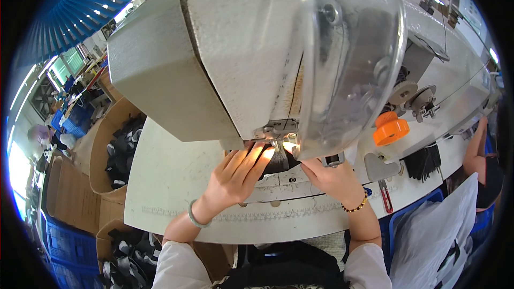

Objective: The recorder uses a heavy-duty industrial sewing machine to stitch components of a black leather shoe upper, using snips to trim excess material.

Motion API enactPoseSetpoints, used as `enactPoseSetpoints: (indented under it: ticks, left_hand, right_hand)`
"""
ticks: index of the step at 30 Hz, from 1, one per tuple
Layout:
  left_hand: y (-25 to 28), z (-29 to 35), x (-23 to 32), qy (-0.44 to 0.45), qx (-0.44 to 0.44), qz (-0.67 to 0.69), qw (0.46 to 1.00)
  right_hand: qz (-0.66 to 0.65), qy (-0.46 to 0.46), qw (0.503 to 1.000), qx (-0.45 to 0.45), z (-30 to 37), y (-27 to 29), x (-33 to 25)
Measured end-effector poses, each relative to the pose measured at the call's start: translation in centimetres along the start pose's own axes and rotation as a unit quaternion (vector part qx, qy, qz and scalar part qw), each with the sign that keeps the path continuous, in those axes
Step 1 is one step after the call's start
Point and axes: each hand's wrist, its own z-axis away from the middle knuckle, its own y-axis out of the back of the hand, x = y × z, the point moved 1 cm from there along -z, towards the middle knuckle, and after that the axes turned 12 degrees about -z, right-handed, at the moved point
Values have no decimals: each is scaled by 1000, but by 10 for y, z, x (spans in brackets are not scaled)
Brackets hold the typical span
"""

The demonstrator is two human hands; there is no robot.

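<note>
A small black fabric piece point(279, 162) lies under the needle area of a large pale sewing machine point(241, 48), lit by a bright lamp. My left hand point(235, 175) rests beside its left edge, fingers stretched toward the needle and tips laid on the fabric. On the other side, my right hand point(333, 179) has the fabric's right edge between thumb and forefinger. The clear plastic guard point(348, 69) and a metal part cover some of the right fingers. Exactly where the needle meets the fabric is hidden.
An orange knob point(391, 128), red-handled snips point(385, 197) and a bundle of black strips point(423, 163) are at the right. Cardboard boxes point(99, 166) of black-and-grey pieces stand left. A blue fan point(85, 2) hangs upper left. White plastic sheeting point(431, 230) and another person's arm point(474, 150) are right.
</note>
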Motion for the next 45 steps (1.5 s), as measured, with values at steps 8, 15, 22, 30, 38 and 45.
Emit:
enactPoseSetpoints:
  ticks: [8, 15, 22, 30, 38, 45]
  left_hand:
    - [2, -2, 0, -3, 7, -8, 1000]
    - [3, -1, -3, -21, 3, -5, 1000]
    - [2, 0, -3, -21, 10, 1, 1000]
    - [2, 0, 3, 11, 14, 10, 1000]
    - [-4, 0, 2, 32, 35, 14, 999]
    - [-6, 0, 1, 35, 36, 18, 999]
  right_hand:
    - [-7, -14, 1000, -24, -4, 0, -2]
    - [37, -26, 998, -43, -3, 4, -1]
    - [28, -11, 999, -42, -1, 0, -1]
    - [-36, -27, 999, -7, -1, 3, 0]
    - [-72, -20, 997, 12, -8, 3, 4]
    - [-97, -31, 995, 2, -13, 4, 4]
